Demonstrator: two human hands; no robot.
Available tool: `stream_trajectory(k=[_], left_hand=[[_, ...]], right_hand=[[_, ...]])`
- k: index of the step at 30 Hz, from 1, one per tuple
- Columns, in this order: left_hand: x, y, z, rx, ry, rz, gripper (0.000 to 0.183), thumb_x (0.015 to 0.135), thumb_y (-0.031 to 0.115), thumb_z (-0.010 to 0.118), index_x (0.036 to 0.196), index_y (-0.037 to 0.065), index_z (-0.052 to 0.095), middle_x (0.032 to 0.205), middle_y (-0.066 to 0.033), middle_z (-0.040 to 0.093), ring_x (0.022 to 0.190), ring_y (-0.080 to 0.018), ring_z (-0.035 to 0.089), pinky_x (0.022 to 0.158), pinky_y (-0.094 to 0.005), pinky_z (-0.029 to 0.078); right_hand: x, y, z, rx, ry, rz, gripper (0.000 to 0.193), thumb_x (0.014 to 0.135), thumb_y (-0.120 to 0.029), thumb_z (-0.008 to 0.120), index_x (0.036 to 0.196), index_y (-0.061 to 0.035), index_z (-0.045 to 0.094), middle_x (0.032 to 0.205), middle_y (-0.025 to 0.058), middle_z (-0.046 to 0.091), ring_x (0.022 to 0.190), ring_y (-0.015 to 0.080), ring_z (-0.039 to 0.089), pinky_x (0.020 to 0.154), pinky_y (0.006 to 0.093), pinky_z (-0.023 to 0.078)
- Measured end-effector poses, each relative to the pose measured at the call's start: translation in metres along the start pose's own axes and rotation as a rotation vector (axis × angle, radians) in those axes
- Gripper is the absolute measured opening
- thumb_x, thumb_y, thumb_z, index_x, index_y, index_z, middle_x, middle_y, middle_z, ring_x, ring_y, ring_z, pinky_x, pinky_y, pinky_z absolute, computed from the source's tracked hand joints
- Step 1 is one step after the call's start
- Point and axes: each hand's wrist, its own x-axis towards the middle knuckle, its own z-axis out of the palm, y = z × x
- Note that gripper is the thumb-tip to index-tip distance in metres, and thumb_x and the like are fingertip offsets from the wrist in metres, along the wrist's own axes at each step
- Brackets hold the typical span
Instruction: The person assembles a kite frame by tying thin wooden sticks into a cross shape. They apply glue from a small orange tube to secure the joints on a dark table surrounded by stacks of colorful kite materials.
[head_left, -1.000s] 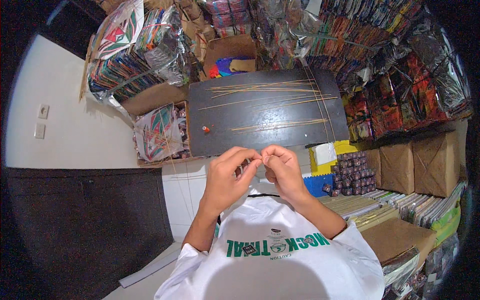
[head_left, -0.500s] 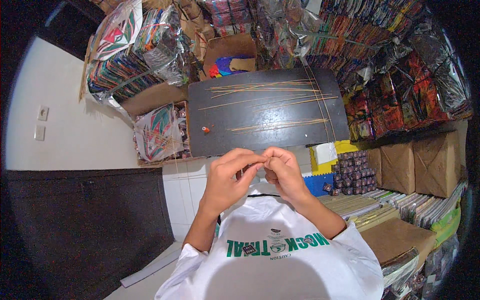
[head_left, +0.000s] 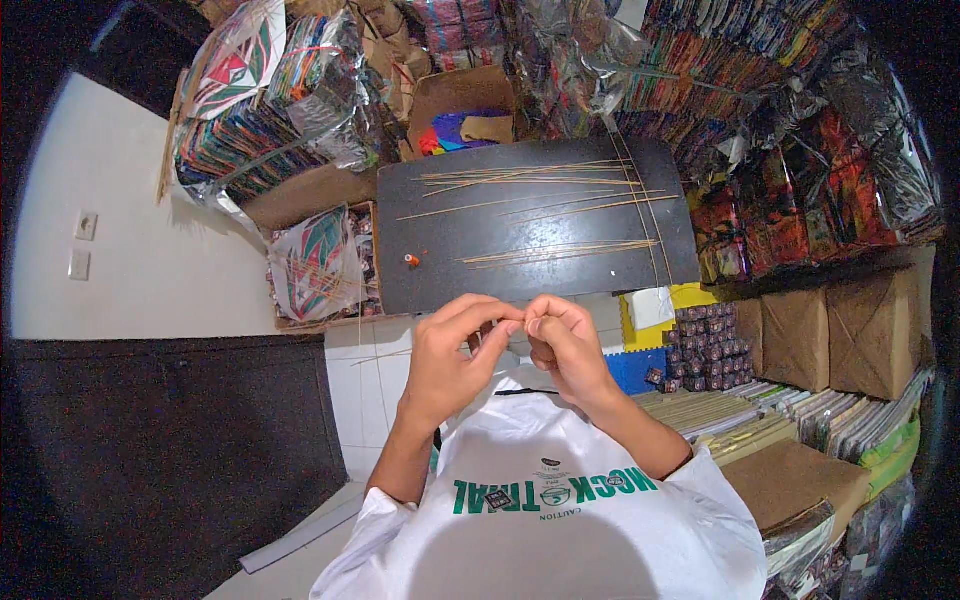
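Note:
In front of my chest, my left hand (head_left: 460, 350) and my right hand (head_left: 563, 345) meet at the fingertips. Both are closed in a pinch, and what lies between them is too small to make out. A thin pale stick (head_left: 385, 357) shows just left of my left hand; whether that hand holds it, I cannot tell. Beyond my hands is a dark low table (head_left: 430, 285) with several thin bamboo sticks (head_left: 560, 250) lying in loose groups. An orange thread spool (head_left: 411, 261) stands near the table's left end.
Left of the table is an open carton (head_left: 376, 260) with a printed kite sheet (head_left: 318, 262) on it. Wrapped stacks (head_left: 815, 190) crowd the far side and right. Small dark boxes (head_left: 710, 345) are piled at right, near brown parcels (head_left: 870, 330). A dark panel (head_left: 170, 440) fills the lower left.
My left hand has shifted slightly, its thumb and fingertips drawing back a little to the left. My right hand stays nearly in place, still pinched. The table's contents look the same.

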Motion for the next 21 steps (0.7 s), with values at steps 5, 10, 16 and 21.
stream_trajectory(k=[5,10,16,21], left_hand=[[0.000,0.000,-0.004,-0.026,0.042,-0.039,0.012,0.088,0.002,0.075,0.100,0.003,0.077,0.097,-0.0080,0.074,0.078,-0.0125,0.068,0.065,-0.0249,0.053],[0.002,0.000,-0.005,-0.030,0.068,-0.034,0.012,0.088,0.001,0.073,0.100,0.002,0.076,0.095,-0.0079,0.073,0.075,-0.0127,0.068,0.064,-0.0251,0.052],[0.000,-0.004,-0.008,-0.056,0.060,-0.022,0.012,0.088,0.001,0.073,0.100,0.001,0.075,0.094,-0.0082,0.073,0.077,-0.0129,0.068,0.065,-0.0255,0.053],[-0.001,-0.002,-0.011,-0.085,0.042,-0.050,0.011,0.090,0.003,0.074,0.100,0.000,0.075,0.097,-0.0073,0.072,0.082,-0.0118,0.068,0.071,-0.0248,0.054]], right_hand=[[0.000,0.000,-0.002,-0.006,0.008,0.010,0.007,0.094,-0.011,0.062,0.088,-0.0087,0.063,0.070,-0.0074,0.052,0.054,0.0002,0.039,0.046,0.0205,0.029],[-0.001,-0.001,-0.001,-0.032,0.031,0.010,0.005,0.096,-0.011,0.063,0.092,-0.0081,0.064,0.070,-0.0078,0.053,0.051,-0.0005,0.037,0.045,0.0198,0.026],[-0.004,0.000,0.001,-0.166,0.057,-0.023,0.007,0.099,-0.015,0.066,0.098,-0.0073,0.065,0.068,-0.0096,0.054,0.052,-0.0019,0.039,0.045,0.0205,0.025],[-0.004,-0.003,0.005,-0.299,0.090,-0.100,0.009,0.099,-0.014,0.067,0.101,-0.0061,0.066,0.071,-0.0087,0.056,0.062,-0.0013,0.045,0.054,0.0199,0.032]])
